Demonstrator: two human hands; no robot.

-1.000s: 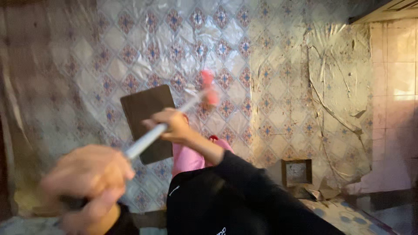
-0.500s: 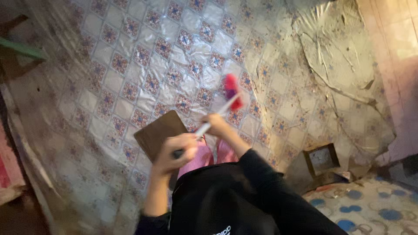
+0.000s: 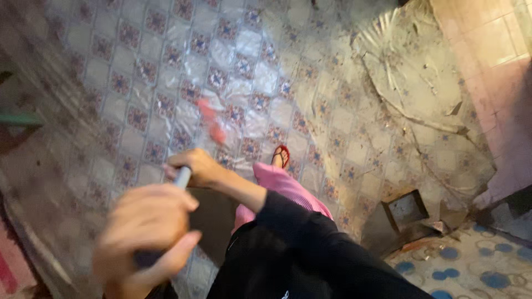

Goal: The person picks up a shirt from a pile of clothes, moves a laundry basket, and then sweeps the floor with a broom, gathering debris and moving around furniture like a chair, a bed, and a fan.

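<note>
My right hand (image 3: 194, 166) is closed around the pale handle (image 3: 182, 177) of a long brush. Its red head (image 3: 211, 120) is blurred over the patterned floor sheet (image 3: 138, 72) beyond the hand. Close to the camera, my blurred left hand (image 3: 147, 232) grips the dark near end of the same handle. A dark brown board (image 3: 213, 213) lies under my right forearm. My pink trouser leg (image 3: 280, 185) and a red sandal (image 3: 281, 155) show just to the right of the hands.
A small square metal box (image 3: 407, 207) sits on the floor at the right, by torn, crumpled sheeting (image 3: 410, 83). Pink wall tiles (image 3: 487, 50) fill the top right. A blue-dotted mat (image 3: 471, 266) lies at the lower right. A green strip (image 3: 16, 118) sticks in from the left.
The red brush head has swung to the left across the floor sheet. My left hand has come nearer the camera, and the view has shifted.
</note>
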